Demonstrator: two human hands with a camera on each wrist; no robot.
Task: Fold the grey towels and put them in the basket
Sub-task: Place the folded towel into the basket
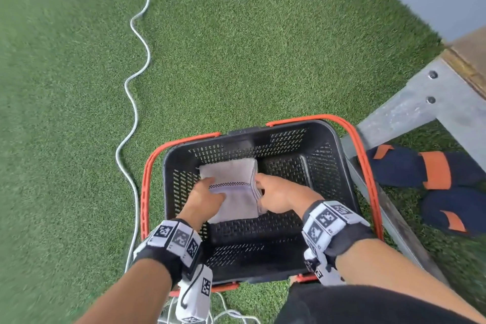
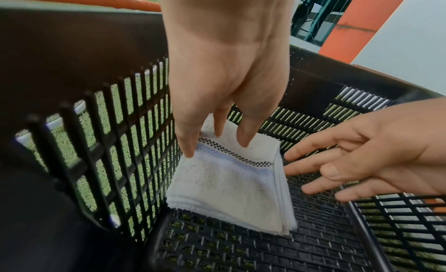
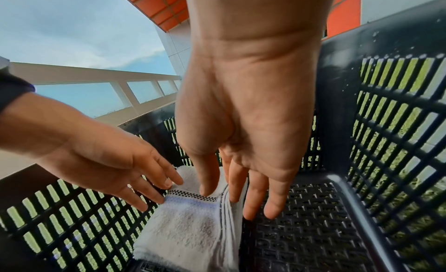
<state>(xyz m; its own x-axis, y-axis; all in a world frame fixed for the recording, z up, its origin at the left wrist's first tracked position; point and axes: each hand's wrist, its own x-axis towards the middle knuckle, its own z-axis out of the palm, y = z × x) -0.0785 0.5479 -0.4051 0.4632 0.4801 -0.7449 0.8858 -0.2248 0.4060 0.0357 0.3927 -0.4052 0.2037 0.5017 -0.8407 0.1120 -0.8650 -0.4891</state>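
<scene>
Down inside the black slotted plastic basket with orange handles (image 1: pixel 326 137), against its left wall: a folded pale grey terry towel with a checked band (image 1: pixel 234 192), lying on the perforated floor. Left hand (image 1: pixel 203 198) at the towel's left edge, fingers straight and spread, tips touching the cloth, curled round nothing. Right hand (image 1: pixel 278 196) at the layered right edge, fingers straight, thumb tip on the band; a pinch not clear. Beneath the basket, green artificial turf (image 1: pixel 236 60) with a white cord (image 1: pixel 136 113).
</scene>
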